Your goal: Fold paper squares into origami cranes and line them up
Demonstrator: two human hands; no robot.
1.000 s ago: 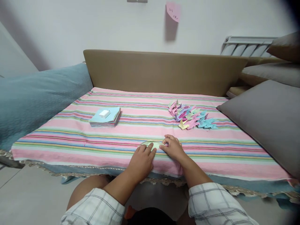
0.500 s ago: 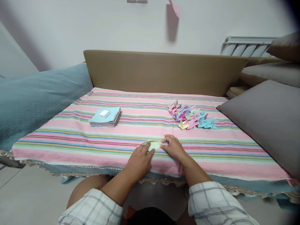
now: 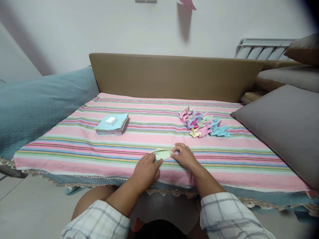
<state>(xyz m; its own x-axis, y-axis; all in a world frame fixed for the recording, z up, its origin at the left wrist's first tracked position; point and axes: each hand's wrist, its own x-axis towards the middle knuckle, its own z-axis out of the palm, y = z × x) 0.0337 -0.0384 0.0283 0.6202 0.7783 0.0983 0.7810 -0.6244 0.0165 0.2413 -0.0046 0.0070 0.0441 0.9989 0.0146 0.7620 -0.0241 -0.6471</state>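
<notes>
Paper (image 3: 163,154), pale green, folded, long and slim

At lower centre, my left hand (image 3: 145,171) touches the pale green paper (image 3: 163,154) my right hand (image 3: 184,157) pinches; folded birds (image 3: 203,124) lie mid-right.
</notes>
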